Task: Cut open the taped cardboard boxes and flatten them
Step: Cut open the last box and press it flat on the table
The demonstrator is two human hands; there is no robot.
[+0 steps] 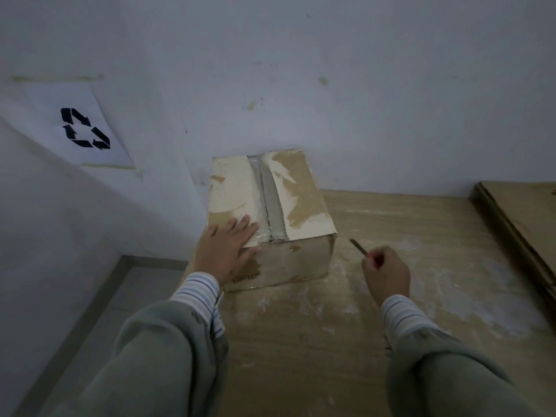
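Observation:
A taped cardboard box [301, 194] stands on the wooden table [316, 326], pushed against the back wall. A strip of clear tape [272, 203] runs along the middle seam of its top. My left hand [224, 248] lies flat with straight fingers on the box's near left top corner. To the right of the box, my right hand [386, 273] grips a box cutter [358, 247] whose blade points up and left toward the box, a short gap away from it.
Flattened cardboard [523, 230] lies at the table's right edge. A paper sheet with a recycling symbol [82, 127] is taped to the left wall. Grey floor [99, 311] shows left of the table. White dusty smears mark the tabletop.

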